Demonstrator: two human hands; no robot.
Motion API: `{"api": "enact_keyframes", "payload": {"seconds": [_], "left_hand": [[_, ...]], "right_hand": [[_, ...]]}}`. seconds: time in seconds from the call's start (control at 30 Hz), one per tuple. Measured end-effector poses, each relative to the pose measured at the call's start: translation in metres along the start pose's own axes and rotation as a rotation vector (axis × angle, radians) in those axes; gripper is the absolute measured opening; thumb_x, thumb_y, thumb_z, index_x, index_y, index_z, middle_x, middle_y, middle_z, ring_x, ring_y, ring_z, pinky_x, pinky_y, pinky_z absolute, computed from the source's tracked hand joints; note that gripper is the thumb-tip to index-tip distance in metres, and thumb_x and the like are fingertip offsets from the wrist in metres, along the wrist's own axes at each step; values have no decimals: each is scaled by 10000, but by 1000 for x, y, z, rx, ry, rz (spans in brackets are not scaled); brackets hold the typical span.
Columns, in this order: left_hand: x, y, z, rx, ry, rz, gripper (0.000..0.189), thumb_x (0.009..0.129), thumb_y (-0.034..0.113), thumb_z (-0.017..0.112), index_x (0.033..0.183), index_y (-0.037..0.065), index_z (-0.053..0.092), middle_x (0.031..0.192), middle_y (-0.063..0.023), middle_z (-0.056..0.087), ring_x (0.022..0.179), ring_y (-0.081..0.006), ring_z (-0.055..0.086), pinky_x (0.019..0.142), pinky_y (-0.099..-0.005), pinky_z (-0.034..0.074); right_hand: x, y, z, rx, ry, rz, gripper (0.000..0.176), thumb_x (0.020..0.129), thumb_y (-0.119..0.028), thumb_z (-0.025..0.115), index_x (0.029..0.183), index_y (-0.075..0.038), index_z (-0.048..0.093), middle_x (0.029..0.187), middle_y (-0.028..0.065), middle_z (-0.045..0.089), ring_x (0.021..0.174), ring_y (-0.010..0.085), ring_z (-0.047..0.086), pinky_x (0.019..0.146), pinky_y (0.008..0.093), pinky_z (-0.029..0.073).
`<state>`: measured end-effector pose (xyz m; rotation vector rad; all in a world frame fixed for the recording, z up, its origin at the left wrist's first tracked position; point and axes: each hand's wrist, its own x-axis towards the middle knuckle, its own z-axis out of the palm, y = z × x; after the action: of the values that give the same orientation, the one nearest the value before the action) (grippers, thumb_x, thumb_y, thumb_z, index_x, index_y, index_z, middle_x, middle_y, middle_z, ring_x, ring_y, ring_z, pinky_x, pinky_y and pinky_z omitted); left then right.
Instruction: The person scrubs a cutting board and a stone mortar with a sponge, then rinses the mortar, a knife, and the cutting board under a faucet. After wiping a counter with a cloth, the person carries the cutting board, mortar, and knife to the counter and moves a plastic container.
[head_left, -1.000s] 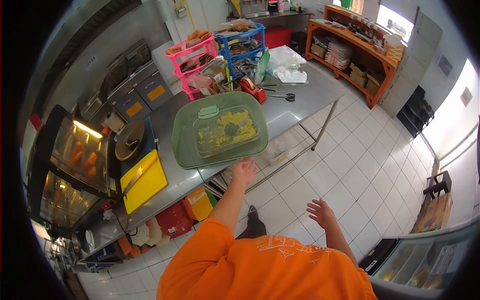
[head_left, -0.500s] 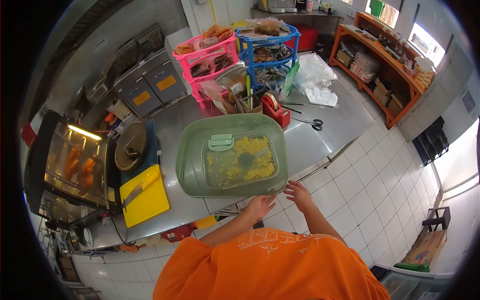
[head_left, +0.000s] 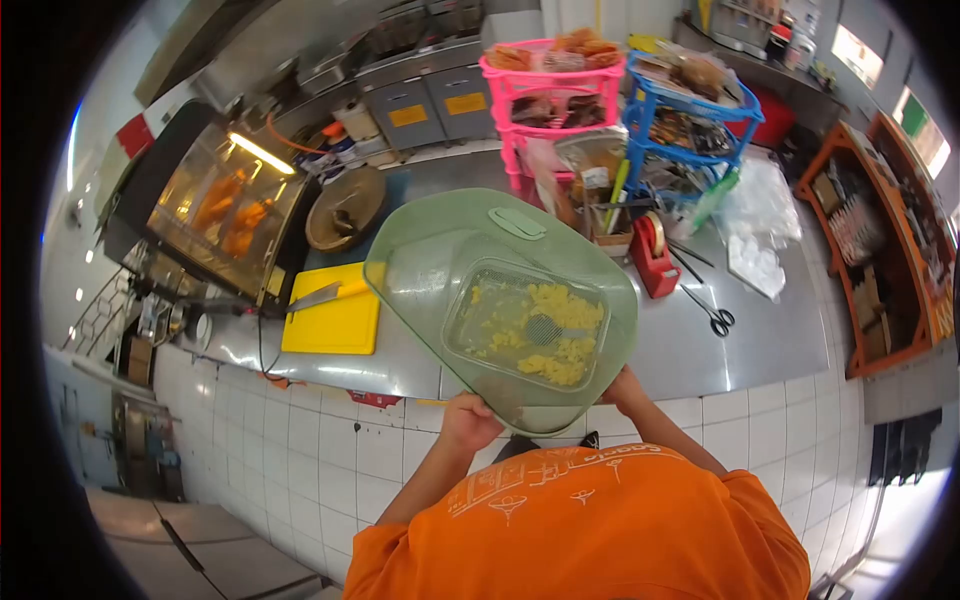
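A large green lidded container point(head_left: 430, 260) with yellow crumbly food showing through its clear lid window point(head_left: 525, 325) is lifted and tilted in front of me, over the near edge of the steel counter point(head_left: 700, 345). My left hand point(head_left: 468, 420) grips its near edge from below on the left. My right hand point(head_left: 626, 388) holds the near edge on the right, partly hidden behind the container. A small green tab point(head_left: 517, 222) sits on the lid's far side.
A yellow cutting board point(head_left: 335, 322) with a knife point(head_left: 315, 296) lies left. A lit warming cabinet point(head_left: 225, 205) stands far left, a round pan lid point(head_left: 345, 208) beside it. Pink rack point(head_left: 550, 85), blue rack point(head_left: 690, 110), red tape dispenser point(head_left: 655, 262) and scissors point(head_left: 712, 312) crowd the right.
My right hand came up from my side and took the container's near edge. With both hands on it the container has risen off the counter and tilted. My view has swung left.
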<state>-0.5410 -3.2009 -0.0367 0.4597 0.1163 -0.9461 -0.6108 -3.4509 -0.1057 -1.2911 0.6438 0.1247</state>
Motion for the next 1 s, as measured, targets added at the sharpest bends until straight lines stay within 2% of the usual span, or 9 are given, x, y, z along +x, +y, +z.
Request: {"api": "enact_keyframes", "payload": {"seconds": [0.07,0.27,0.4,0.6,0.67,0.77,0.83,0.93,1.0], "left_hand": [[-4,19,-9,-122,-271,49,485,497,-2,483,973,-69,546,961,-174,584,931,-308,556,824,-376,435],[-21,80,-29,-88,-408,111,462,449,-11,486,894,-106,565,824,-219,608,745,-313,615,636,-330,505],[-13,138,-28,-181,-549,47,472,437,-11,493,891,-118,568,846,-225,617,750,-319,624,654,-342,515],[29,215,-60,-118,-411,23,496,451,-7,500,930,-116,567,892,-224,616,794,-321,622,699,-359,516],[51,231,-74,-208,-616,-63,511,466,8,504,960,-113,559,911,-224,612,837,-340,609,750,-388,501],[66,252,-61,-238,-582,-120,509,492,30,490,975,-113,554,944,-230,605,885,-359,592,809,-416,476],[84,270,-86,-251,-608,-164,519,504,41,480,995,-115,545,973,-234,596,903,-361,585,827,-428,466],[106,298,-131,-201,-518,-214,533,525,59,457,1023,-117,531,1025,-240,579,930,-362,575,851,-442,456],[111,308,-143,-146,-397,-235,536,534,65,445,1032,-118,525,1047,-242,570,938,-361,573,856,-443,455]], "right_hand": [[2,-8,20,77,-100,146,349,863,-244,480,1126,-15,493,1035,137,566,834,231,613,664,346,513],[35,20,103,193,-284,93,359,865,-219,478,1164,-20,462,1114,141,506,903,235,581,723,344,493],[88,25,169,213,-347,-15,371,865,-202,477,1189,-24,442,1167,144,466,950,238,560,762,342,479],[196,17,266,165,-354,-254,394,867,-177,475,1226,-29,411,1246,148,405,1019,243,528,821,340,458],[226,13,284,144,-338,-329,403,867,-169,475,1239,-31,400,1272,149,385,1042,244,517,841,339,451],[245,9,290,105,-289,-363,413,867,-160,474,1251,-32,390,1298,150,365,1065,246,506,860,338,444],[241,-2,285,-325,-413,-447,432,906,-184,410,1276,11,307,1266,166,411,1104,282,481,890,368,424],[202,-14,231,-342,-546,-421,411,921,-202,352,1253,38,320,1251,199,424,1120,322,460,913,409,402],[176,-10,199,703,-313,148,394,918,-224,350,1215,33,375,1229,217,442,1099,326,474,908,419,409]]}}
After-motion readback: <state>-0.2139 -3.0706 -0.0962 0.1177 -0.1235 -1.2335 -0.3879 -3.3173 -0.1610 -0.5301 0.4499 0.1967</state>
